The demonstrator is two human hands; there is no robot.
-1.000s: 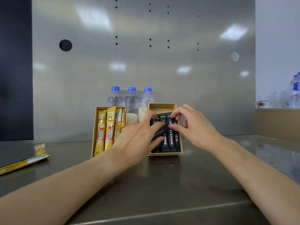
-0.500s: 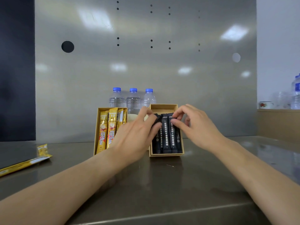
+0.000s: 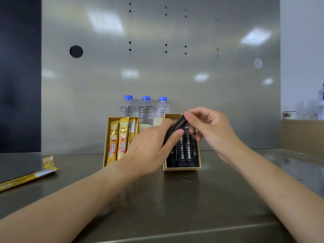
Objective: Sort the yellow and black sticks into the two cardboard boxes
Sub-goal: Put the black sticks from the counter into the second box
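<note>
Surface: a steel counter [image 3: 166, 207] runs across the view. Behind it stands a steel panel [image 3: 157, 76] with small holes, reflecting the ceiling lights. A dark wall [image 3: 19, 76] lies left of the panel. At the right, a wooden ledge [image 3: 301, 135] carries a cup [image 3: 288, 115].

Items, left to right:
- A loose yellow stick [image 3: 26, 178] lies flat on the counter near the left edge, with a small yellow packet [image 3: 48, 161] just behind its far end. Both are well apart from the boxes.
- The left box [image 3: 105, 142] holds yellow sticks [image 3: 121, 139] packed side by side.
- Three bottles [image 3: 145, 109] with blue caps stand against the panel, behind the gap between the boxes.
- The right box [image 3: 181, 168] holds black sticks [image 3: 185, 151] lying lengthwise.

Grip:
- The left hand [image 3: 149, 148] is over the gap between the boxes. Its thumb and curled fingers clamp the lower part of the lifted stick [image 3: 176, 128].
- This stick is black. It is tilted, upper end to the right, above the far half of the right box.
- The right hand [image 3: 210, 130] pinches the upper end of the same stick between thumb and forefinger. The other fingers are loosely curled behind.
</note>
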